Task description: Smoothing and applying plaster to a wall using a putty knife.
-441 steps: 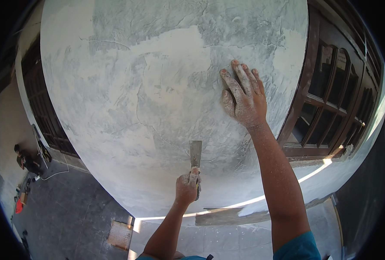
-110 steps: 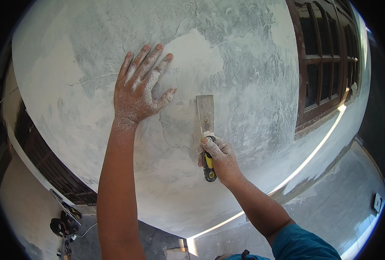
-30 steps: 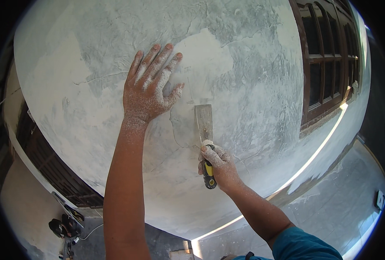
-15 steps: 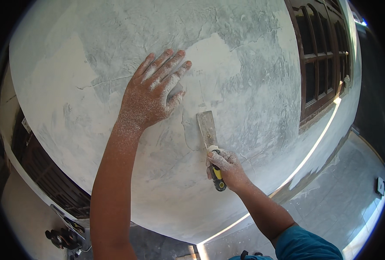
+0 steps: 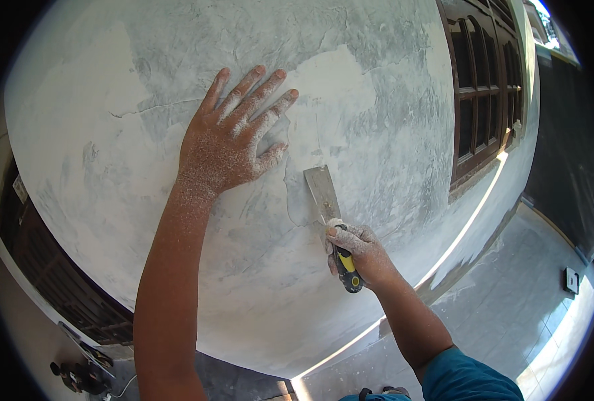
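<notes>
Patchy grey-white wall (image 5: 404,144) stands before you. Your left hand (image 5: 227,144) lies flat on it, fingers spread; your right hand (image 5: 365,254) grips the putty knife (image 5: 321,190), below and to the right.

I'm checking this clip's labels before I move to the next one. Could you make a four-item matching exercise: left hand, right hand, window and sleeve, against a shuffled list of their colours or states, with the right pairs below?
Things:
1. left hand
2. right hand
3. window
4. sleeve

Colours or states:
A. teal
B. closed around the scraper
C. dark brown frame
D. fingers spread, palm toward the wall

Pairs: 1-D, 2-B, 3-C, 4-A
</notes>
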Demonstrator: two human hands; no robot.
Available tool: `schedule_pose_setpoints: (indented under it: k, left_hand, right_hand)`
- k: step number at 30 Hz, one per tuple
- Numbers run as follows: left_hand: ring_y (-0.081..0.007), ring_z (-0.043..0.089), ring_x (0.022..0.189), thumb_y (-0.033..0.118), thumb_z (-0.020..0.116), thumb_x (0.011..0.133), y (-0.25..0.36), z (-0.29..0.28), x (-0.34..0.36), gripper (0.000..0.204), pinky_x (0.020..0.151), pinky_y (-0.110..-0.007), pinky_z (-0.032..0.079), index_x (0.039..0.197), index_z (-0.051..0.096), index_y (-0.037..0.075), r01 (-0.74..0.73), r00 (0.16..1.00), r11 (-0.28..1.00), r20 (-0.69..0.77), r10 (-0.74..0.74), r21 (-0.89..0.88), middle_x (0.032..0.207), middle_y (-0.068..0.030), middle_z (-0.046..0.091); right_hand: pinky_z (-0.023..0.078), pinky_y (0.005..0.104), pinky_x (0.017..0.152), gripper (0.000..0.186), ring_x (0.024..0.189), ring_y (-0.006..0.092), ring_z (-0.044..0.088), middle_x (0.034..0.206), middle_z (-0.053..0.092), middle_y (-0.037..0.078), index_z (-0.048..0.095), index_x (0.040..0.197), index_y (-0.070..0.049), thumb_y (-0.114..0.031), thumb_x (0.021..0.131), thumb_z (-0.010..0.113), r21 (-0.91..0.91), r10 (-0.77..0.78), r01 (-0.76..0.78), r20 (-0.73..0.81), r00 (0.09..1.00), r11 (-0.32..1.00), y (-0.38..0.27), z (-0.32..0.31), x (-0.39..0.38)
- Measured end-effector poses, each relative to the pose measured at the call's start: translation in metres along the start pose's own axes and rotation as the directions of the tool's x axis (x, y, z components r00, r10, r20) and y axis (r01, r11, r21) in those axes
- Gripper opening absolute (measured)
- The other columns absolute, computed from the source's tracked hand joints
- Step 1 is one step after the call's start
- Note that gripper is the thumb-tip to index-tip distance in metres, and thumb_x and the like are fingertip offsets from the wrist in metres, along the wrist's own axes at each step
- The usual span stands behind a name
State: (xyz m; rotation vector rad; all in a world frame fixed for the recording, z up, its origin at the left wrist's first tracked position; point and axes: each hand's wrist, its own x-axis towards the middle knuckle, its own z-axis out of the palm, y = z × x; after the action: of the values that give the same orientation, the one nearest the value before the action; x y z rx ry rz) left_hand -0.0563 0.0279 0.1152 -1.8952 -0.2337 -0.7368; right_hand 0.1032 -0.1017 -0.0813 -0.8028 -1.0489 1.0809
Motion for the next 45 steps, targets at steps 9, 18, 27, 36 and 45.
schedule_pose_setpoints:
  k: [9,18,27,36,45]
  left_hand:
    - [-0.0185,0.028,0.146,0.053,0.070,0.081,-0.002,0.003,-0.004,0.073,0.123,-0.050,0.015,0.145,0.045,0.030,0.007,1.000,1.000,-0.029,-0.007,0.005,0.158,0.0015,0.034]
    - [-0.0179,0.030,0.145,0.048,0.070,0.083,-0.002,0.000,-0.005,0.070,0.123,-0.048,0.016,0.146,0.045,0.029,0.020,0.999,1.000,-0.029,-0.020,-0.009,0.156,0.0016,0.038]
    - [-0.0186,0.030,0.146,0.049,0.071,0.082,-0.002,0.000,-0.005,0.071,0.123,-0.050,0.016,0.145,0.046,0.028,0.015,0.999,1.000,-0.039,-0.015,-0.011,0.156,0.0010,0.038]
    - [-0.0188,0.031,0.145,0.050,0.069,0.083,-0.002,0.001,-0.006,0.070,0.123,-0.049,0.016,0.145,0.047,0.027,0.008,0.998,1.000,-0.058,-0.009,-0.017,0.155,0.0005,0.038]
    - [-0.0197,0.031,0.145,0.053,0.068,0.083,-0.003,0.005,-0.008,0.069,0.123,-0.050,0.015,0.143,0.049,0.026,0.007,0.998,1.000,-0.070,-0.008,-0.027,0.156,0.0004,0.037]
  right_hand:
    - [0.047,0.0286,0.056,0.034,0.056,0.0143,0.060,0.065,0.057,0.004,0.060,0.079,-0.004,-0.034,0.094,0.062,-0.040,0.009,-0.010,-0.040,0.999,0.999,0.004,0.010,-0.002]
    - [0.045,0.0281,0.055,0.034,0.055,0.0143,0.059,0.065,0.057,0.005,0.060,0.079,-0.004,-0.033,0.096,0.060,0.005,-0.029,0.029,-0.011,1.000,1.000,-0.001,0.018,0.000]
    - [0.045,0.0276,0.053,0.033,0.055,0.0147,0.060,0.067,0.058,0.004,0.061,0.081,-0.005,-0.034,0.095,0.062,0.052,0.009,-0.007,-0.042,0.999,0.999,0.004,0.019,-0.004]
    - [0.044,0.0268,0.047,0.031,0.051,0.0148,0.059,0.067,0.058,0.003,0.062,0.079,-0.006,-0.033,0.093,0.066,0.084,0.002,0.002,-0.053,0.999,0.996,0.002,0.022,-0.005]
    - [0.046,0.0283,0.053,0.033,0.055,0.0144,0.059,0.066,0.057,0.003,0.061,0.080,-0.004,-0.033,0.095,0.063,0.015,-0.042,0.042,-0.042,0.998,0.999,0.008,0.022,0.002]
